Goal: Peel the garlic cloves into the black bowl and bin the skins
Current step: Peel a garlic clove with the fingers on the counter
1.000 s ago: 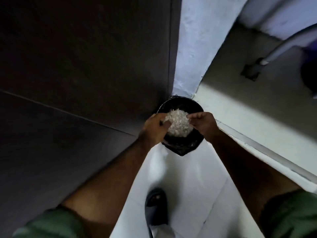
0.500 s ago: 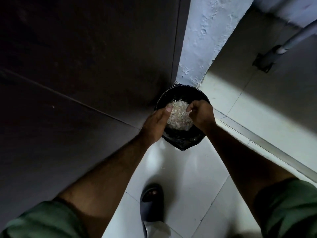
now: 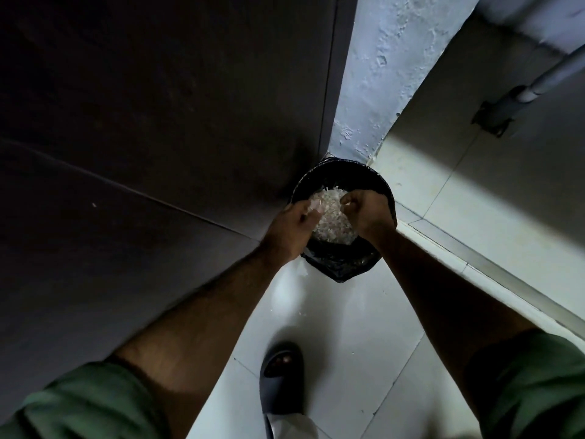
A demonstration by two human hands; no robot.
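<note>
Papery skins (image 3: 332,220): pale heap between my hands, over the black-lined bin (image 3: 340,264).
Left hand (image 3: 292,229): grip curled on skins.
Right hand (image 3: 368,212): grip curled on skins.
Bin: on floor, wall corner.

Dark door (image 3: 158,122) left, blue-white wall (image 3: 380,74) behind, grey slipper (image 3: 280,375) on white floor tiles (image 3: 348,327), pipe (image 3: 550,74) upper rt.

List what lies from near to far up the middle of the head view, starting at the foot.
Dark slipper → white floor tiles → black-lined bin, with the left hand and right hand over the garlic skins → pale blue wall.
</note>
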